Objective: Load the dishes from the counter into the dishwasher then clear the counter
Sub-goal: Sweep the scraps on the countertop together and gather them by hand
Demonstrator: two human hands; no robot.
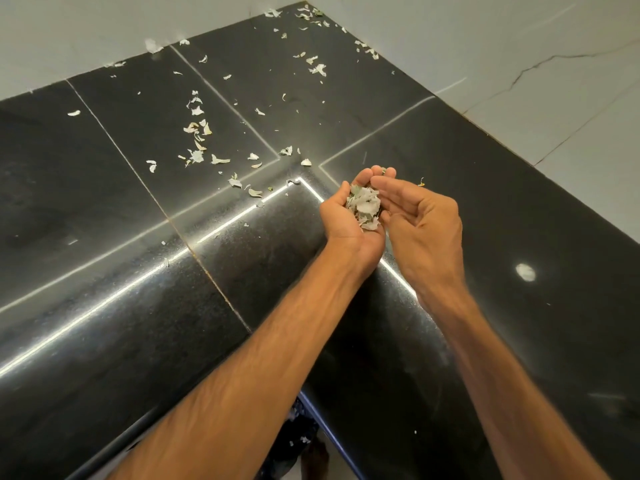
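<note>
Above the inner corner of the black stone bench (104,209), both of the person's bare hands are held close together, forearms reaching in from the lower edge of the view. The left hand (337,218) is turned palm up and cupped, its fingers curled round a pile of scraps (365,207): pale, papery flakes with some green among them, heaped in the hollow of the palm. The right hand (427,223) sits just beside it on edge, palm facing the pile, fingers relaxed and gently bent, holding nothing that can be seen; its fingertips meet the left hand's fingertips over the far side of the heap.

More loose scraps (198,133) of the same pale kind lie strewn on the bench, thickest in a band left of the hands and thinner toward the far corner, where a few rest against the white wall (519,46). One small flake (421,182) lies just beyond the right hand. A bright round spot of reflected light (525,272) shows on the bench to the right.
</note>
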